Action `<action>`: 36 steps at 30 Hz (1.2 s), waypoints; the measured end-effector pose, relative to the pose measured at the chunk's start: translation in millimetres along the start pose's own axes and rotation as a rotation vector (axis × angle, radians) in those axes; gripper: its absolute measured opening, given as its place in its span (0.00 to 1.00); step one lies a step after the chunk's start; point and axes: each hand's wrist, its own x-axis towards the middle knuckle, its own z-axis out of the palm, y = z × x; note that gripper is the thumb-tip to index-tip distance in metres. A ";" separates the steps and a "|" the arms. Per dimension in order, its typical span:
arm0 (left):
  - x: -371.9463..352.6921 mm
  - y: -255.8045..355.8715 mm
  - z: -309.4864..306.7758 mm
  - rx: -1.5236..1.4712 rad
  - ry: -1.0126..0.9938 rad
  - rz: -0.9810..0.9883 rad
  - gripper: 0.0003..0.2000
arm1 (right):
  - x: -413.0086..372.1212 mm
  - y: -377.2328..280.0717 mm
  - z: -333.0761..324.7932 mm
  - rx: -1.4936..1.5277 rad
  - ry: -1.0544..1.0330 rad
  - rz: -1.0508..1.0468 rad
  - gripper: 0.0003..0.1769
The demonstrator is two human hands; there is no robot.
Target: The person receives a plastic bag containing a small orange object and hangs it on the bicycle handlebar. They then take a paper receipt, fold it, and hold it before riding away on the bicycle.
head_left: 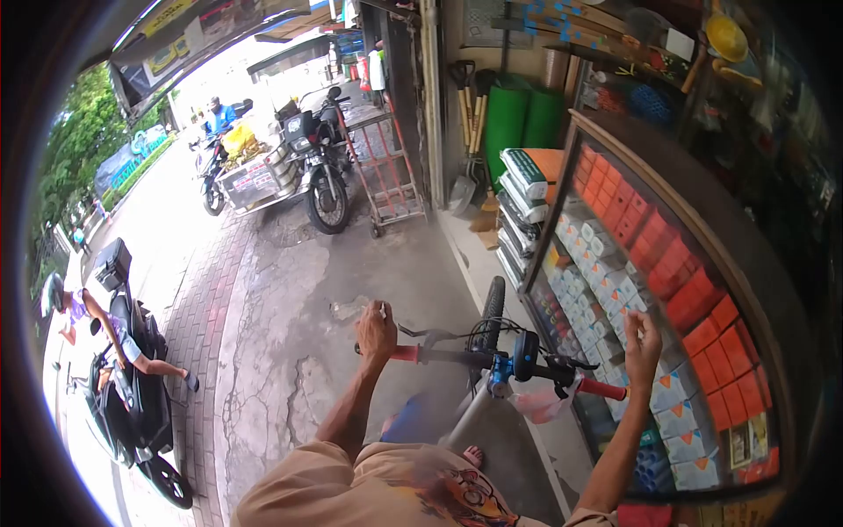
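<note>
My left hand (377, 328) is raised just above the red left grip (404, 353) of a bicycle handlebar, its fingers curled together. Over to the right, my right hand (643, 336) hangs in the air above and beside the red right grip (602, 389), fingers bent and thumb close to them. Nothing can be made out in either hand. A black device (526, 355) and a blue stem (500, 373) sit mid-handlebar. The front wheel (494, 307) points forward, and a pinkish plastic bag (542, 404) hangs near the right grip.
A glass display case (659, 263) with boxes stands close on the right, stacked sacks (524, 189) behind it. Ahead are a red hand cart (383, 162) and a parked motorcycle (322, 167). A person (83, 307) sits on a scooter (132, 386) at left.
</note>
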 end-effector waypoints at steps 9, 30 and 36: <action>1.5 -4.0 -2.4 -0.117 0.069 0.047 0.12 | -47.2 138.8 8.9 -0.367 -0.217 0.237 0.11; 1.1 -11.1 -11.4 0.035 -0.321 0.169 0.15 | -66.6 198.6 21.8 -0.838 -0.273 0.129 0.24; 1.4 0.8 -15.0 0.036 -0.295 0.146 0.15 | -69.6 161.2 20.8 -0.859 -0.297 0.170 0.24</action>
